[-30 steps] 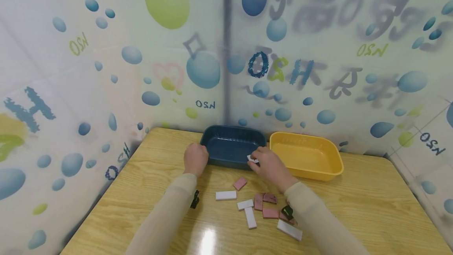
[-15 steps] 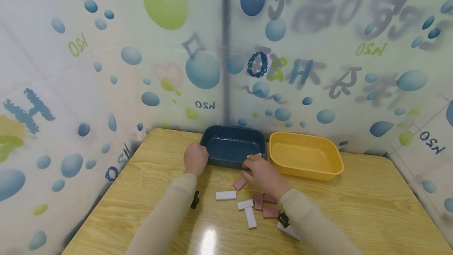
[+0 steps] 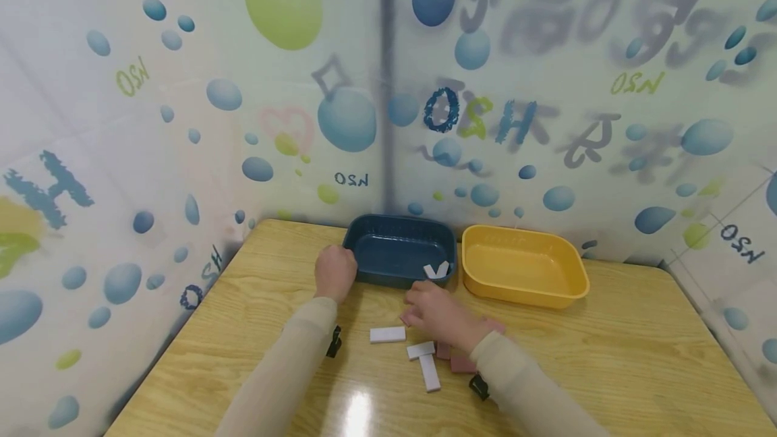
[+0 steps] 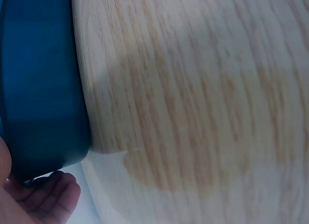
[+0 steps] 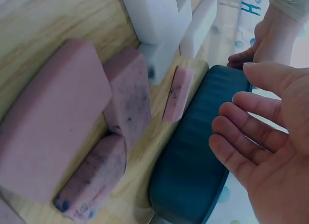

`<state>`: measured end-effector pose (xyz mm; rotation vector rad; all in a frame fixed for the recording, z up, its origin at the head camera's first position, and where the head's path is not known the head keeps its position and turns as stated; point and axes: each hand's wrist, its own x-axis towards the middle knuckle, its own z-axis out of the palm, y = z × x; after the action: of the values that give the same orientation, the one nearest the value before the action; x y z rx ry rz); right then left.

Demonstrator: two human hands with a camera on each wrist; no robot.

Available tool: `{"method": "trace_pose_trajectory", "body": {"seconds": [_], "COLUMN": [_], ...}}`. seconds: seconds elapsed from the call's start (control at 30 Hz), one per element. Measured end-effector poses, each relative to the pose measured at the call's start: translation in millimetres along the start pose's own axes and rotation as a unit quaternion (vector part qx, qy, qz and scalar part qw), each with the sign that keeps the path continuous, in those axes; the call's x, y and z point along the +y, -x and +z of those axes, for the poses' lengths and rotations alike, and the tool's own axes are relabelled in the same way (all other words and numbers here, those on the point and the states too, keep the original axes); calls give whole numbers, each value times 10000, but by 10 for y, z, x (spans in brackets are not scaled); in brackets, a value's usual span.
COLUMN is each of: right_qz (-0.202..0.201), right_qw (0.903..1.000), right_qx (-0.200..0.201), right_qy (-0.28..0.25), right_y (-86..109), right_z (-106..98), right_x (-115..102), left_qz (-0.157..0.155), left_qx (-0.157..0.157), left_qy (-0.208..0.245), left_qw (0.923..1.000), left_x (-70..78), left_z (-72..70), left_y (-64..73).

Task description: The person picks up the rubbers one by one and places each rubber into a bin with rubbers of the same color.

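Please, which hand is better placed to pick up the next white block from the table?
Probably the right. The right hand holds nothing, its fingers are relaxed, and it is close to the loose white blocks. The left hand grips one end of the blue tray, so it seems less free.

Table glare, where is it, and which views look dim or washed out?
Head view: one bright glare patch on the table, near the bottom edge; left wrist view: blue tray dim, table partly washed out; right wrist view: table paler beyond the white blocks.
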<state>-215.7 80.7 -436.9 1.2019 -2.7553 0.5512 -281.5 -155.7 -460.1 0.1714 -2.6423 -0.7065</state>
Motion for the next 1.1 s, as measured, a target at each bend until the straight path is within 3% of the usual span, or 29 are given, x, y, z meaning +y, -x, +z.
{"method": "trace_pose_trajectory", "body": {"seconds": [0.27,0.6,1.1], "right_qz": [33,-7,-157], "right_qw": [9994,9977,9958], "right_qx": [-313,-668,-831], "right_qy": [-165,137,338], "right_y": [4,-11,-15], "right_z": [53,125,212], "right_x": [-46,-80,-85], "left_qz": [-90,-21,-30], "left_qx": [31,41,77], "left_qy": [17,-98,-16], "left_qw": [10000,9999,10000], "left_x": [10,8,3], "left_z": [12,0,10], "left_y": [-2,0,-1]}}
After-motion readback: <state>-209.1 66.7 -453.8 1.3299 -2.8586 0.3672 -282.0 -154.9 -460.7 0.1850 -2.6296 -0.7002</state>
